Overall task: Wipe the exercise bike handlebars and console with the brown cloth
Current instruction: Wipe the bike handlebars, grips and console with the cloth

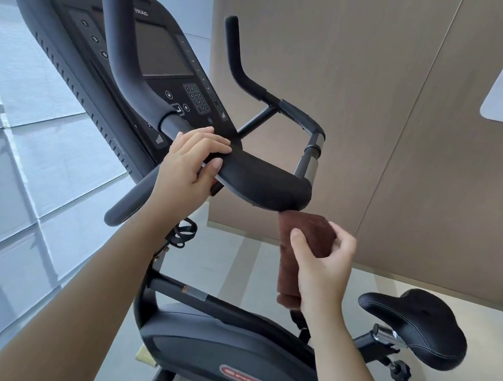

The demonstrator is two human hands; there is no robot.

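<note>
Brown terry cloth [319, 230], folded into a thick pad, sits just right of the frame's centre, pinched between the thumb and curled fingers of the right hand [327, 267]. Its top edge meets the underside of the rounded end of the black foam-padded handlebars [264, 182], though whether it presses there or only comes close is hard to tell. The left hand [186, 167], at centre frame, grips the same padded bar further along, fingers wrapped over the top and thumb beneath, which looks like steadying the machine. Judging by this, the step in hand is wiping the lower padded section of the bars. The long upright horns in the upper left and upper centre, and the dark console with grey screen and keypad [163, 53] behind them, appear yet to be done, but nothing shows which surfaces are already clean. The next move likely calls for sliding the cloth around and along the pad with firm contact, then lifting it up to the horns and going lightly over the console buttons. The only container in sight is a black wire bottle cage [184, 233] on the frame below the left wrist, and no bottle shows in it. A black saddle [412, 325] sits at lower right.
</note>
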